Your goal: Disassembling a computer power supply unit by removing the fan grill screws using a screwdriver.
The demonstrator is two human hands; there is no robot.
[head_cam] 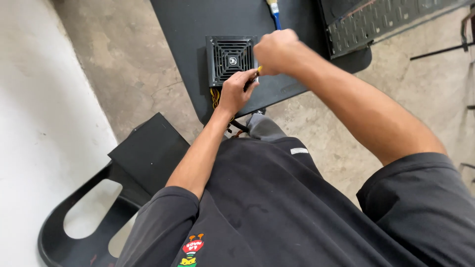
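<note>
In the head view, a black power supply unit (230,59) with a square fan grille on top is seen lying flat on a dark worktop (198,24), close to the near edge. Yellow and dark cables (215,97) are seen hanging from its near side over the worktop's edge.

The left hand (235,92) is placed at the near right corner of the unit, its fingers curled around the dark shaft of a slim tool (253,77) with a yellow part at its upper end; the fingers are closed on it. The right hand (276,51) is held just above and to the right, closed into a loose fist over the upper end of the same tool, beside the unit's right edge. How the tool's tip meets the unit cannot be told, since it is hidden by the fingers.

A paintbrush (273,11) with a blue handle is laid on the worktop beyond the right hand. A perforated dark metal panel (386,20) is seen at the far right. A black plastic chair (89,217) stands on the concrete floor (128,64) at lower left.
</note>
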